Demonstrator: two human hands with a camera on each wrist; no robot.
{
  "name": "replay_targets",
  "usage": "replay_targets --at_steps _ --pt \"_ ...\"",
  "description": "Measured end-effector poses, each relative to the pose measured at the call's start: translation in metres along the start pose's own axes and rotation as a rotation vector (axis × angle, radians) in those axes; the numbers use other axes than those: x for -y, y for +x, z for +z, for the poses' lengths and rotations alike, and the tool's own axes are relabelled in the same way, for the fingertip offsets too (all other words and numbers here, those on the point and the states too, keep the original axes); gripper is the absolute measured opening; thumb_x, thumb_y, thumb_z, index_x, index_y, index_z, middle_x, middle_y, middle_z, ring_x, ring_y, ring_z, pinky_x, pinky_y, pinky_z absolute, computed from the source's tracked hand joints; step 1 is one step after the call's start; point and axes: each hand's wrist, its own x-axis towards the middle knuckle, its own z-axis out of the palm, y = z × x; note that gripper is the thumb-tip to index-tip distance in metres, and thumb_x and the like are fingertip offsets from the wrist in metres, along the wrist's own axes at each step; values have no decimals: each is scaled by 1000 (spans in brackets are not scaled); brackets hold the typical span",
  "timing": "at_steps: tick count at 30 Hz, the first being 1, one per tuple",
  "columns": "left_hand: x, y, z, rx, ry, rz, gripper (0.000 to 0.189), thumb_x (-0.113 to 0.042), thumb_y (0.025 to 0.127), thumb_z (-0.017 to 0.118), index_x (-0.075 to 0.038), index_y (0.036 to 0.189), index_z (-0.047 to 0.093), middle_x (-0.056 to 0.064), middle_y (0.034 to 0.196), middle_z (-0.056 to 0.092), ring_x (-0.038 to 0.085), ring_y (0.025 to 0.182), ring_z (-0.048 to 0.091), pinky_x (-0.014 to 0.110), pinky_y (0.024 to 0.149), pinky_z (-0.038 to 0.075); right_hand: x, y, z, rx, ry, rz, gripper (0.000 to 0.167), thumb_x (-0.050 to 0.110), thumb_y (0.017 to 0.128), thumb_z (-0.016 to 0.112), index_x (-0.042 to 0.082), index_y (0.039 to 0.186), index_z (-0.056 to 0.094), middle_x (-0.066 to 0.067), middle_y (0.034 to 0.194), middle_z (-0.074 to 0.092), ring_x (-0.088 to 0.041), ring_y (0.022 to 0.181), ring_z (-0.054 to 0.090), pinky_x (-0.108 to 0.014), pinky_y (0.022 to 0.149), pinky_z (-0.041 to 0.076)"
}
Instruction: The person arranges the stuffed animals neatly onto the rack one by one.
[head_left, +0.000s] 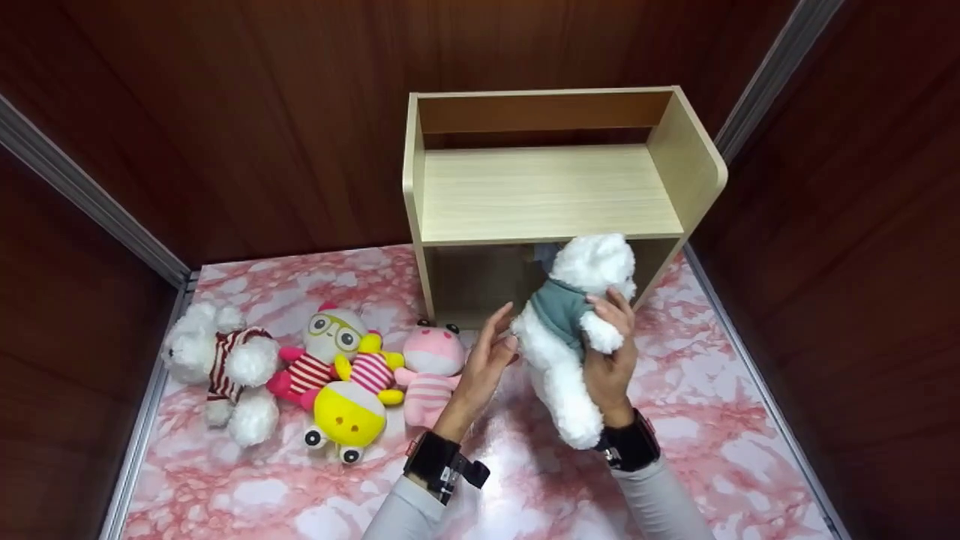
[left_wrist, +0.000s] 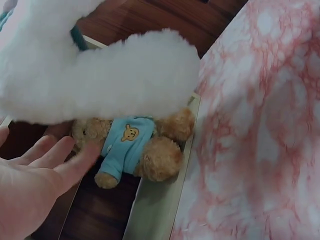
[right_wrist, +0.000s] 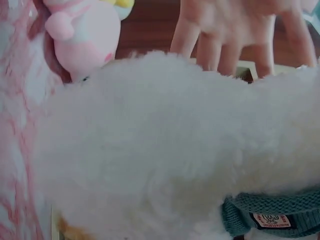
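left fingers straight, apart | right fingers curled | forearms extended forward

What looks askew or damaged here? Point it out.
The yellow plush lies with its head at the near end, the reverse of the pink plush beside it, so it looks upside down. Nothing appears spilled or damaged.

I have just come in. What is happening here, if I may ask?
A person's right hand holds a white plush bear in a green sweater in front of a small shelf; the left hand is open beside it. A brown bear in a blue top is in the shelf's lower compartment. Four other soft toys lie to the left.
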Motion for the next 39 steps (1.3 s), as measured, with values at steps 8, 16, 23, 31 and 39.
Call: replay_targets --at_steps 8,16,23,31,39 --pt "11 -5 -6 67 -59 -14 114 -76 83 66 -14 166 19 17 165 29 31 144 40 42 114 40 4 -1 16 102 17 -38 34 16 101 65 -17 108 60 -32 110 66 -43 120 61 -62 114 35" --pt "18 -4 -2 34 -56 61 124 -68 78 79 -6 164 14 25 154 37 30 132 50 41 106 48 -6 -15 19 142 59 -28 30 11 99 67 -16 112 60 -31 115 66 -41 124 60 -63 115 34" --pt "18 -2 -2 -16 -113 102 96 -31 89 79 -6 161 21 20 149 43 28 129 52 39 106 48 -1 -22 18 215 45 53 54 26 96 74 -16 124 56 -26 128 66 -43 142 45 -54 119 33" --pt "25 -10 -12 -160 -54 103 86 -29 85 67 -3 156 25 22 150 41 27 130 49 36 111 42 2 -20 15 314 150 38 76 23 88 85 -20 135 43 -31 147 50 -43 144 41 -46 118 37" --pt "29 -27 -20 -259 -86 -41 83 -34 91 54 -8 160 17 22 161 30 26 142 37 38 120 26 -3 -20 9 242 210 158 71 20 87 85 -27 119 41 -35 137 50 -40 137 48 -41 111 45"
